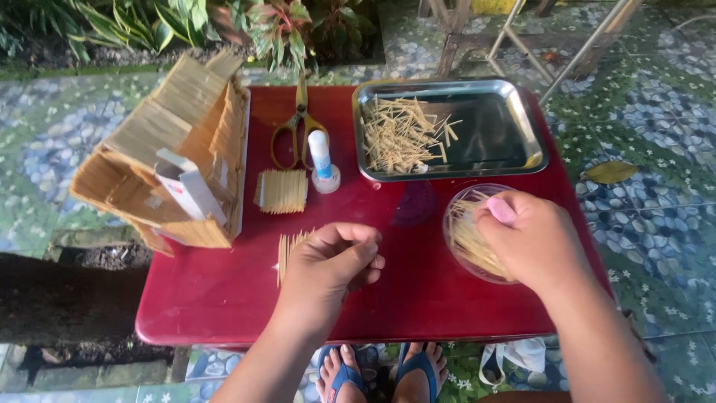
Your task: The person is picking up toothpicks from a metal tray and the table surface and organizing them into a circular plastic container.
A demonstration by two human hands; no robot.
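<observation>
Toothpicks [477,242] lying heaped in a clear round bowl [453,224] at the right side of the red table [224,298], right hand [533,239] reaching into the bowl with fingers curled over the pile, pinching at sticks, though an actual hold is hidden. Left hand [328,269] resting near the table's front edge, fingers clenched loosely around a small flat row of sticks [287,250] jutting out at its left. Behind, sitting on the table: a metal tray [522,127] with scattered cut sticks, a glue tube [322,160] standing upright, yellow-handled scissors [298,130], a glued stick panel [282,191], and a stick house model [171,149] at the left.
</observation>
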